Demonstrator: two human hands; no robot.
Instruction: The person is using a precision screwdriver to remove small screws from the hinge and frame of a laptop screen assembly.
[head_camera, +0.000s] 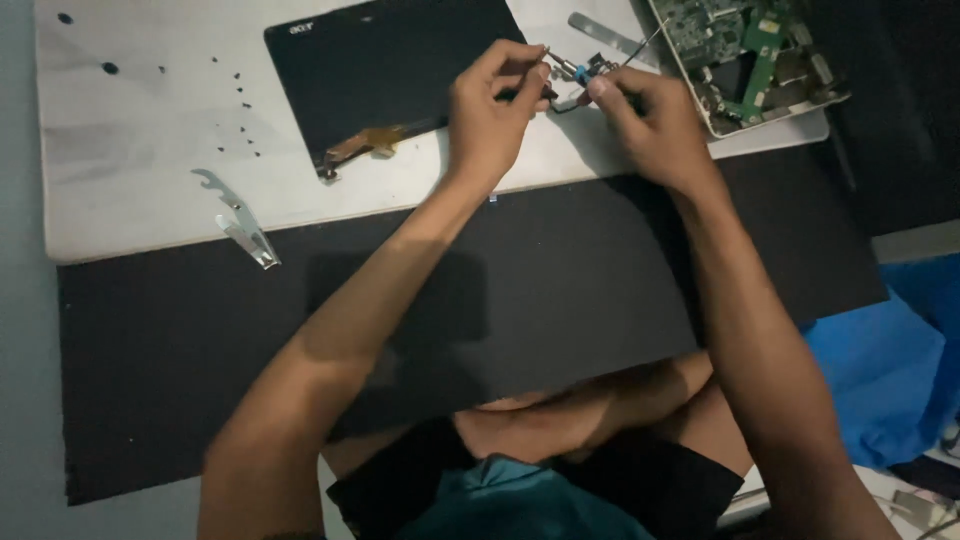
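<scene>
Dim, cool light falls on a pale grey floor (25, 300) along the left of the frame. A large black mat (200, 350) fills the centre, with crumpled blue cloth (880, 370) at the lower right.

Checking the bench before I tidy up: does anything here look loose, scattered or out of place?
Yes: tiny black screws lie scattered loose on the white sheet, uncontained, and a detached metal hinge bracket sits alone near its edge.

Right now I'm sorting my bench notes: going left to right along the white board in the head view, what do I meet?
Bent metal bracket → loose black screws → black laptop panel → left hand → small hinge part → right hand → opened laptop base.
</scene>
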